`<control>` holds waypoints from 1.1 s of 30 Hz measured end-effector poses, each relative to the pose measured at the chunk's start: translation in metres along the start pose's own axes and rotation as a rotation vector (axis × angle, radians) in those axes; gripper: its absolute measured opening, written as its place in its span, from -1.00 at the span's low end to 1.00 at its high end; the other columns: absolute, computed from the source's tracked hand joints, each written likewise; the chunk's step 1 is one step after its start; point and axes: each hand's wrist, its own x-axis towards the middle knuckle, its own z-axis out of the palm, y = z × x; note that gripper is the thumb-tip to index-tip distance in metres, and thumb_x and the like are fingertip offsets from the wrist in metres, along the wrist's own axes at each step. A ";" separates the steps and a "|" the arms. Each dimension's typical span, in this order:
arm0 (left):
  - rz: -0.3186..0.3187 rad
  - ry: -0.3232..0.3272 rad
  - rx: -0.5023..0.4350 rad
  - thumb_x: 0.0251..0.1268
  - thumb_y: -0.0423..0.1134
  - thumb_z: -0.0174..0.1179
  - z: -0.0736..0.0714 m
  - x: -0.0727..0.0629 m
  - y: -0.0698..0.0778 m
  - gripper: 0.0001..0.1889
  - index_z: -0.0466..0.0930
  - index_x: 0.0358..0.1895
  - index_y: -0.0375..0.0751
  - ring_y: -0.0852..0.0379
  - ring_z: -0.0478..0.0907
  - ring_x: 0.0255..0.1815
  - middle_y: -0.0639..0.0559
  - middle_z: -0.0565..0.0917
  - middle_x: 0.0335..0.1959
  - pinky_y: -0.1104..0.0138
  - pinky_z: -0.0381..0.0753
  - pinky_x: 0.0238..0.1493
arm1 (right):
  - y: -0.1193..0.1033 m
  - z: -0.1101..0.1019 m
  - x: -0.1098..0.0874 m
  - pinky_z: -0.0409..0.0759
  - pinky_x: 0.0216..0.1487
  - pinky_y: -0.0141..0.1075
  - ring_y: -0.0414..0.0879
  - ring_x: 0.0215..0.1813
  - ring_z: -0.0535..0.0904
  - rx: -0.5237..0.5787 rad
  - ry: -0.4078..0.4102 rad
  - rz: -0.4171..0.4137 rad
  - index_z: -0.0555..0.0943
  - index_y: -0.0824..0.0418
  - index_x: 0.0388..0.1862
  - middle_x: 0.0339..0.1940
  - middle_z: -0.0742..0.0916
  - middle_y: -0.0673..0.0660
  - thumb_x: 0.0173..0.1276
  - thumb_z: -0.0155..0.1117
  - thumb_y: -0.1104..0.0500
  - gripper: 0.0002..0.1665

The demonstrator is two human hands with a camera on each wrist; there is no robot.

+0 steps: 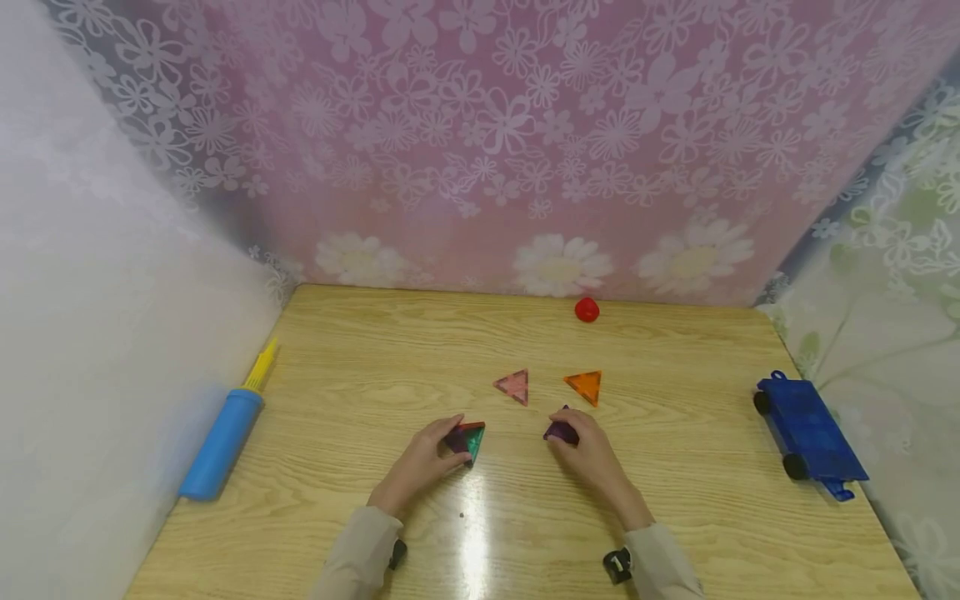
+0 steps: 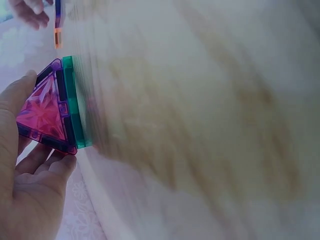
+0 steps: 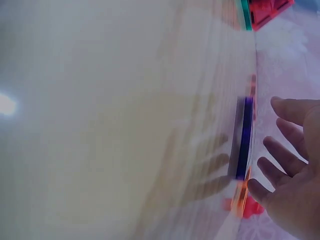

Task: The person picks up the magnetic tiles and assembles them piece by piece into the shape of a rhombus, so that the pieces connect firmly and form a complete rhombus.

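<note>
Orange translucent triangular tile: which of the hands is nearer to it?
Right. In the head view, the right hand is just below the orange tile; the left hand is farther off, down to the left.

At the bottom of the frame, the left sleeve [image 1: 357, 546] and right sleeve [image 1: 663, 560] are plain beige; a black wrist camera [image 1: 617, 566] bears a pale mark.
</note>
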 end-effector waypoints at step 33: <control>-0.046 0.008 -0.012 0.23 -0.19 0.28 -0.010 0.002 -0.006 -0.31 0.24 0.38 -0.34 -0.27 0.33 0.30 -0.32 0.39 0.30 -0.06 0.39 0.25 | 0.006 -0.006 -0.006 0.46 0.12 0.10 0.23 0.05 0.53 -0.021 -0.046 0.083 0.59 0.35 0.04 -0.01 0.67 0.32 0.17 0.37 0.35 -0.58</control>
